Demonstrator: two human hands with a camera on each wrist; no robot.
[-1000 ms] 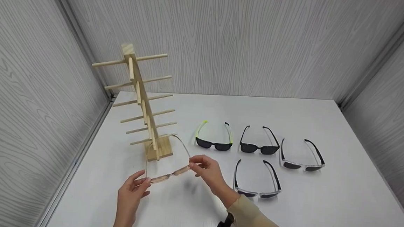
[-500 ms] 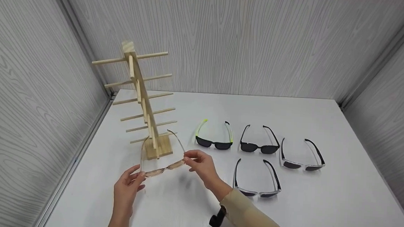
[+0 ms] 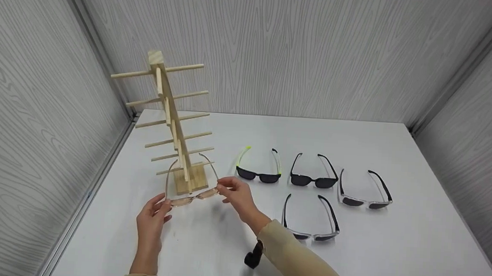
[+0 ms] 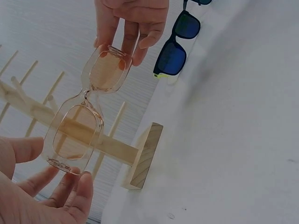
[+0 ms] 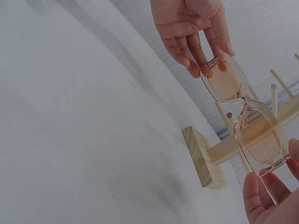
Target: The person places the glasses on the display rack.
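Note:
A pair of glasses with a clear frame and peach-tinted lenses is held in the air, temples unfolded and pointing away from me. My left hand pinches its left corner by the hinge, and my right hand pinches the right corner. Just behind the glasses stands a wooden rack with pegs on several levels. The temples reach past either side of its base, near the lowest pegs; whether they touch is unclear. In the left wrist view both lenses face the camera, with the rack showing through.
Right of the rack lie black sunglasses with lime temples and black sunglasses. Two clear-framed pairs with dark temples lie farther right and nearer me. Walls enclose the white table at the back and sides.
Both hands have carried the peach-tinted glasses left and away from me, closer to the rack's base. More of the left forearm shows now. The other sunglasses stay where they were.

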